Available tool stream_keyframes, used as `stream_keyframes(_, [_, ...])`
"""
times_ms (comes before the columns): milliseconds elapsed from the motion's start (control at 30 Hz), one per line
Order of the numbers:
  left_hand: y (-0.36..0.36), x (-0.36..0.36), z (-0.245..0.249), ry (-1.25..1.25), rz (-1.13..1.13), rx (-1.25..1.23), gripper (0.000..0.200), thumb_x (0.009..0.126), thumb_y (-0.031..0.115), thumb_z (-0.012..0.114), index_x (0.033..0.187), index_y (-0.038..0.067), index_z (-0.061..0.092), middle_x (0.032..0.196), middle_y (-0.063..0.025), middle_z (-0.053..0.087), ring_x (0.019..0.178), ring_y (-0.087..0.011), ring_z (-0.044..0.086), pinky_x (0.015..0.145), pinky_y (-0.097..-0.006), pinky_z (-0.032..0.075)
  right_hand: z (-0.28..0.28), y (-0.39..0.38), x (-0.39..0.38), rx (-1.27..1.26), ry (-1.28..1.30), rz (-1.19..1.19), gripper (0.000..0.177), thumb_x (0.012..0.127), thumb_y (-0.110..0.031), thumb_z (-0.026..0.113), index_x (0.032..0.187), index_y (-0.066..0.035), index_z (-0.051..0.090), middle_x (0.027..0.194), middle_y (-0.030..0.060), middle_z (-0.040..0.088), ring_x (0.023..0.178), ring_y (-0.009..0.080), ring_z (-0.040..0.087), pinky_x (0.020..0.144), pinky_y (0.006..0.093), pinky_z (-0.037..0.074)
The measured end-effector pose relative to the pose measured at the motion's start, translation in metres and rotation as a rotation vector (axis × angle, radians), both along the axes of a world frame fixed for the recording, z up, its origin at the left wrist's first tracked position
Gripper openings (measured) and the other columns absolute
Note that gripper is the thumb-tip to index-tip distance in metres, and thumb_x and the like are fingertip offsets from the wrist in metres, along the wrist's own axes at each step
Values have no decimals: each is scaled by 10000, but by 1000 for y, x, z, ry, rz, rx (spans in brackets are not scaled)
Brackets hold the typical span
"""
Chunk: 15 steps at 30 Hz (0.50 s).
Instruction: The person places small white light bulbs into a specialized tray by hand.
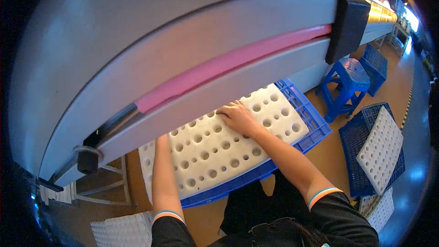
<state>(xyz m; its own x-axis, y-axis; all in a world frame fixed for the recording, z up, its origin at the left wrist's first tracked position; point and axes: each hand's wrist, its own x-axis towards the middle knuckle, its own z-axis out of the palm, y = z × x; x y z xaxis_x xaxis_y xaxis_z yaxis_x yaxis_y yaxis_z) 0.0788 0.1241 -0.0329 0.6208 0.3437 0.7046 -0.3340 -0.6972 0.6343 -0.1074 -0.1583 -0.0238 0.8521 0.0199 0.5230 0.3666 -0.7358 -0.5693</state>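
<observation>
A white foam tray [226, 145] with rows of large and small round holes lies in a blue plastic crate [315, 130] in front of me. My right hand [238, 116] rests on the tray's far part, thumb and fingers apart and touching the foam near the holes. Nothing shows in its grasp. My left forearm reaches over the tray's left side, and the machine's edge hides the left hand.
A grey machine body [256, 18] with a pink strip [238, 59] overhangs the tray. At right are a blue stool [350, 80], a dark crate [354, 155] and another perforated foam tray [382, 151]. More white foam [123, 231] lies lower left, near a metal frame [107, 196].
</observation>
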Motion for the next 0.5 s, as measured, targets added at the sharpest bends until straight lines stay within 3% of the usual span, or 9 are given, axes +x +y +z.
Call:
stream_keyframes(33, [-3, -4, 2, -338, 172, 449, 570, 829, 27, 574, 1373, 85, 412, 1254, -161, 526, 781, -242, 652, 686, -306, 542, 0, 0, 0, 7, -5, -6, 160, 838, -136, 577, 943, -87, 688, 1023, 56, 651, 1087, 268, 541, 972, 400, 406])
stream_keyframes(100, [-1, 7, -9, -336, 134, 355, 464, 857, 51, 562, 1315, 65, 486, 1195, -127, 578, 827, -220, 646, 710, -300, 522, 0, 0, 1, 15, -11, -14, 160, 836, -138, 580, 939, -88, 692, 1022, 54, 652, 1084, 267, 542, 974, 399, 404])
stream_keyframes(167, [9, 24, -19, 157, -449, -296, 330, 892, 91, 553, 1218, 41, 560, 1074, -105, 630, 844, -207, 641, 687, -304, 519, -1, -1, 2, 24, -19, -11, 159, 829, -134, 582, 934, -85, 691, 1017, 60, 654, 1079, 271, 543, 972, 400, 405])
stream_keyframes(200, [3, 19, -18, 158, -442, -298, 330, 892, 91, 553, 1218, 41, 560, 1074, -105, 630, 844, -207, 641, 687, -304, 519, -1, -1, 3, 23, -16, -4, 159, 829, -134, 582, 934, -85, 691, 1017, 60, 654, 1079, 271, 543, 972, 400, 405])
stream_keyframes(267, [-15, 7, -12, 303, -654, -1033, 257, 930, 189, 529, 1107, 24, 616, 953, -80, 654, 821, -203, 644, 681, -296, 520, -1, -1, 4, 28, 35, -24, 162, 822, -121, 580, 934, -79, 689, 1011, 71, 655, 1072, 278, 545, 964, 405, 412])
stream_keyframes(367, [-56, -33, 1, 498, -972, -1324, 582, 946, 482, 458, 1341, 59, 405, 1270, -157, 521, 1038, -288, 598, 720, -295, 543, -6, -3, 9, 26, 6, 18, 160, 822, -123, 577, 930, -82, 689, 1004, 75, 657, 1063, 285, 548, 954, 407, 420])
stream_keyframes(400, [-58, -29, -20, 494, -971, -1326, 582, 946, 482, 458, 1341, 59, 405, 1270, -157, 521, 1038, -288, 598, 720, -295, 543, -8, -3, 9, 10, -38, 14, 160, 820, -132, 580, 930, -91, 689, 1001, 72, 657, 1053, 287, 551, 945, 411, 426])
stream_keyframes(467, [-61, -12, -75, 426, -956, -230, 687, 931, 571, 412, 1411, 96, 283, 1390, -182, 409, 1156, -331, 536, 733, -313, 557, -9, -4, 8, -8, -44, 14, 159, 818, -138, 584, 930, -96, 689, 1002, 69, 658, 1052, 285, 551, 946, 411, 423])
stream_keyframes(500, [-63, -13, -73, 423, -954, -233, 687, 931, 571, 412, 1411, 96, 283, 1390, -182, 409, 1156, -331, 536, 733, -313, 557, -8, -4, 7, -19, -45, 14, 159, 816, -144, 587, 931, -102, 688, 1004, 66, 658, 1051, 283, 551, 948, 410, 421])
